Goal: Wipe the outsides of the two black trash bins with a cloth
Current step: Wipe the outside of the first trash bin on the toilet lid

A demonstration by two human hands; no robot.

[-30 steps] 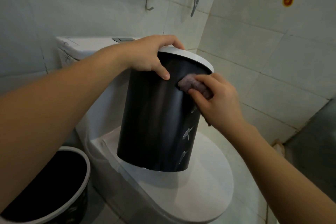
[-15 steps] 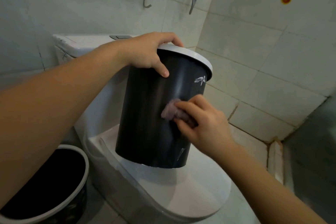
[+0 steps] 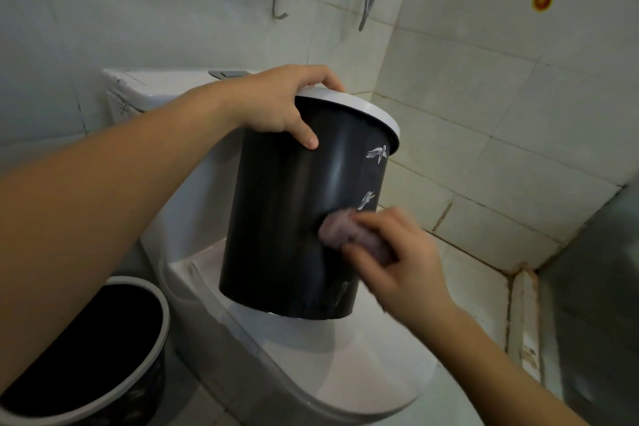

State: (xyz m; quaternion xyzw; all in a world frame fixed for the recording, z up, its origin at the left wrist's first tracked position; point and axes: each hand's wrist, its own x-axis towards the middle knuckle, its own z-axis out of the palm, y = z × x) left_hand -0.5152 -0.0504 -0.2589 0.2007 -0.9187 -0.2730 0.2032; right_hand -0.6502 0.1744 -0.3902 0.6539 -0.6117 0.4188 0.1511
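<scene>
Fingers: right hand [image 3: 397, 263] curls round a bunched pinkish cloth [image 3: 340, 232], pressing it on the bin wall; left hand [image 3: 276, 104] clamps the rim, thumb down the side.
Change: the cloth has gone from just under the rim to low on the wall, so this strip looks nearly wiped.
Floor bin [image 3: 86, 349]: near left, untouched, likely next.
Held bin [image 3: 294, 218]: tilted on the toilet lid [image 3: 345, 373]; smooth glossy black plastic, tapered, pale rim, white bird prints.
Cloth: soft, nubbly.
Wall tiles [image 3: 484, 114]: glazed, grimy grout.
</scene>
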